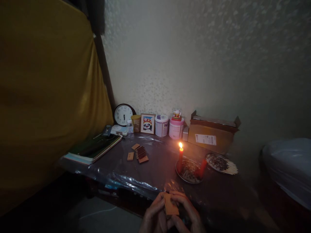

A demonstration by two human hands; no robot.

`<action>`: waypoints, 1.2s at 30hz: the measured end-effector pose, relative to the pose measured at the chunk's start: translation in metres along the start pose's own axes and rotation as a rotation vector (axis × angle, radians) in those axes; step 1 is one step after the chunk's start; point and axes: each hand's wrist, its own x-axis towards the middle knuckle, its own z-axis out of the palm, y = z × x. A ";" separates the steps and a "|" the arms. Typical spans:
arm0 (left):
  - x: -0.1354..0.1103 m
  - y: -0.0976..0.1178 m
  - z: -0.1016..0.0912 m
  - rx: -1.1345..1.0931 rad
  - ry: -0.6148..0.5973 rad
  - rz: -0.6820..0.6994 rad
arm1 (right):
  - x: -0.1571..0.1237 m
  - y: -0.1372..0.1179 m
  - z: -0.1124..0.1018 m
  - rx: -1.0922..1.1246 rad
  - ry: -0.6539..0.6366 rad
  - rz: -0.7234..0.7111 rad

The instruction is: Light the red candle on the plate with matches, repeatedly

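Note:
Low in front of me, near the table's front edge, both hands are closed around a small tan matchbox (171, 207). My left hand (154, 212) grips its left side. On the right side, the fingers of my right hand (186, 208) curl over the top and underneath. Beyond the hands, a lit red candle (181, 157) stands upright on a metal plate (178, 176) covered in dark bits. A shorter, unlit red candle (203, 167) leans at the plate's right side. Several more matchboxes (130, 156) lie in a loose group farther back on the left.
A second plate (215, 161) holds burnt matchsticks, pale ends pointing right. Along the wall stand a clock (123, 115), a picture frame (147, 124), two round tins (161, 126) and a cardboard box (210, 134). Books (94, 149) lie left on the plastic-covered table (155, 145).

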 end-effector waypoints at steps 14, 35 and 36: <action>0.000 0.000 0.008 0.072 0.013 0.020 | -0.002 0.000 -0.003 -0.015 -0.037 -0.009; -0.005 0.004 0.015 0.058 0.060 0.006 | 0.001 -0.012 -0.003 0.029 -0.037 0.049; -0.005 0.004 0.015 0.061 0.055 0.006 | 0.001 -0.012 -0.002 0.036 -0.038 0.045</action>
